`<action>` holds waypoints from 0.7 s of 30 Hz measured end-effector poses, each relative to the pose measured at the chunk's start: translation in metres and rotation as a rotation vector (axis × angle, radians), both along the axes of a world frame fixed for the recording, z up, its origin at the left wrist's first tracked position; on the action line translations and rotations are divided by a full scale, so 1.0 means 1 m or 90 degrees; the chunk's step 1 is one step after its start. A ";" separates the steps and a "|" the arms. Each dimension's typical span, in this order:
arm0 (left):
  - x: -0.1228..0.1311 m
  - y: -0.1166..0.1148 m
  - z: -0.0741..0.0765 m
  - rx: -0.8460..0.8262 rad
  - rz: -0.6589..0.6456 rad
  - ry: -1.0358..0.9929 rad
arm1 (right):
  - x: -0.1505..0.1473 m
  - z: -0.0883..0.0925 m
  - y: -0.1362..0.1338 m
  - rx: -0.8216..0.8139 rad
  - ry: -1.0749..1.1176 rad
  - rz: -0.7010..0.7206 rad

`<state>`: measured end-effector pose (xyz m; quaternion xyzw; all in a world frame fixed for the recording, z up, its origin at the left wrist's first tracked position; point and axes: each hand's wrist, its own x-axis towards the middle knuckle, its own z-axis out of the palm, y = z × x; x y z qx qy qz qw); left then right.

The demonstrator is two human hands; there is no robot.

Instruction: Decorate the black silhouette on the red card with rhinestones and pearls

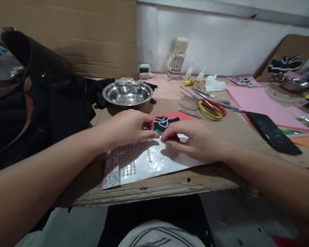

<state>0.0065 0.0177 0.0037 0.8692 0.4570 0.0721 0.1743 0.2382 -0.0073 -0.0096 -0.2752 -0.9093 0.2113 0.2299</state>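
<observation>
Between my hands a black cut-out shape [173, 120], trimmed with white pearl-like beads and small blue-green gems, lies on red paper [186, 117]. My left hand [130, 128] is curled at its left edge, thumb pointing toward the gems; whatever its fingertips hold is hidden. From the right, my right hand [189, 139] pinches thumb and forefinger together just below the gems. Anything in that pinch is too small to make out. Under both hands lies a white sticker sheet [141, 175] with rows of round clear gems, some of its area bare of them.
A steel bowl [127, 93] stands behind my left hand. Scissors [208, 108], tweezers [189, 113] and glue bottles [200, 76] lie beyond my right. Further right are a black phone [274, 132] and pink sheets [262, 106]. A drink bottle [177, 60] stands by the wall; dark cloth [67, 103] is at left.
</observation>
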 end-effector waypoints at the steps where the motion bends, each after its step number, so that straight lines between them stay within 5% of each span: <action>1: 0.000 0.000 0.000 -0.002 -0.015 0.013 | 0.000 -0.002 -0.003 0.013 -0.028 0.017; 21: 0.003 -0.006 -0.006 -0.088 -0.101 0.087 | 0.004 -0.010 -0.015 0.140 -0.229 0.130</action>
